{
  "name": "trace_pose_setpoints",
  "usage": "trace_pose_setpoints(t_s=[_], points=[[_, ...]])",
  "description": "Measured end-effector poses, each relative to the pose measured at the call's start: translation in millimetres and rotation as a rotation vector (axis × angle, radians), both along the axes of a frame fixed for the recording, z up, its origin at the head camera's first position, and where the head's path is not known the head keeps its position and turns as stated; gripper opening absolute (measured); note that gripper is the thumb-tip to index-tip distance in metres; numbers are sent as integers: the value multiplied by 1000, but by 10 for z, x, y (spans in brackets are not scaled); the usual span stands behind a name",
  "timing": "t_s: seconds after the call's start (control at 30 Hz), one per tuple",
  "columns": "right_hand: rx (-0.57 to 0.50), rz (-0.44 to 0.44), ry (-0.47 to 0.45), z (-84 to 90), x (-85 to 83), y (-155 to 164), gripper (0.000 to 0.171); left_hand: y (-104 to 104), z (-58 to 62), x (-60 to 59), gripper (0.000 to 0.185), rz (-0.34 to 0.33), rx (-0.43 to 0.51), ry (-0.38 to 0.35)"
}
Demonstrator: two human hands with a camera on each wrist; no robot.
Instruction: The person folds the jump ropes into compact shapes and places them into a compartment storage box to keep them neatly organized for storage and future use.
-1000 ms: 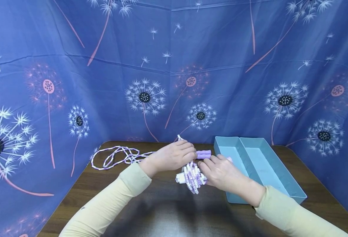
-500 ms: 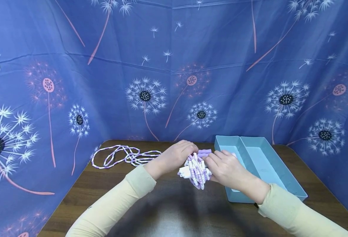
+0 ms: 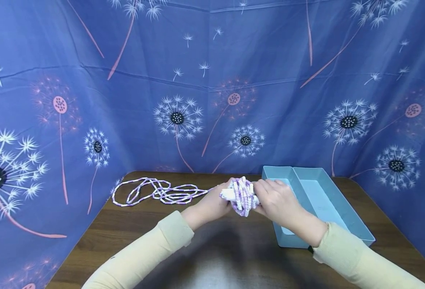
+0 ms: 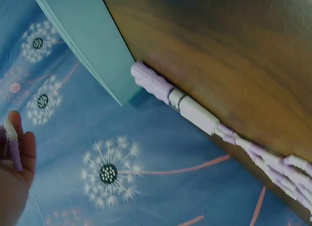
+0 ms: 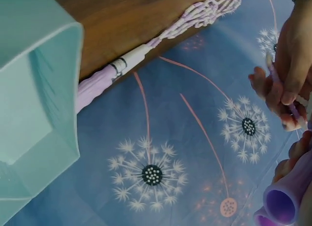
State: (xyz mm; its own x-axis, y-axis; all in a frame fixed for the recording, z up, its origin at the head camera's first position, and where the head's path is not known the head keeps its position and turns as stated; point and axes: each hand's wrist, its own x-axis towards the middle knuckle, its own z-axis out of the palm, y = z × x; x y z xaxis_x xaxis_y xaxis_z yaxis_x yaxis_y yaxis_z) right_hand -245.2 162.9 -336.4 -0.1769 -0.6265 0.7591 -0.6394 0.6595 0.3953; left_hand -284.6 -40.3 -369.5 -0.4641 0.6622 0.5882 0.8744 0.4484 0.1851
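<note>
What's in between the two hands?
A wound-up bundle of purple and white beaded jump rope sits between the left hand and the right hand. Both hands hold it; the head view shows this best.

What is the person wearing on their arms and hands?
Both arms are covered by long, pale cream-yellow sleeves that fit snugly and end at the wrists. The left hand and the right hand are bare: no gloves, and no rings, watch or bracelet show in the head view.
</note>
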Motion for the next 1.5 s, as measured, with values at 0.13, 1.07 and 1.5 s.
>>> trace_pose_setpoints(t_s=[0.13,1.07,1.5], points=[[-25,-41,-17,-50,-15,1,39,66,-61,52,31,43,44,44],[-134,-297,-228,-97,-9,-25,47,286,27,382,9,316,170,-235],[-187,-491,-380,-106,-18,-16,43,329,53,437,12,269,330,-306]])
